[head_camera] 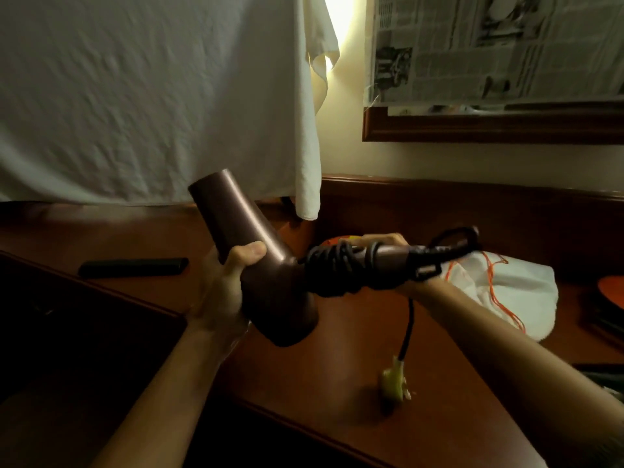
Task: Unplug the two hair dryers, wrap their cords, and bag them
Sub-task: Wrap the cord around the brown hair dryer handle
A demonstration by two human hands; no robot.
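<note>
Two hands hold one brown dryer (263, 265) above the desk (337, 366); left hand (223, 285) grips the barrel, thumb on top; right hand (388, 265) is clasped round the handle, where the black cord (332, 265) is coiled in several turns; loose cord end hangs down, pale plug (395, 381) dangling just over the desk, blurred; white bag (506, 298) with orange string lies on the desk behind the right forearm; black remote (133, 267) lies left.
</note>
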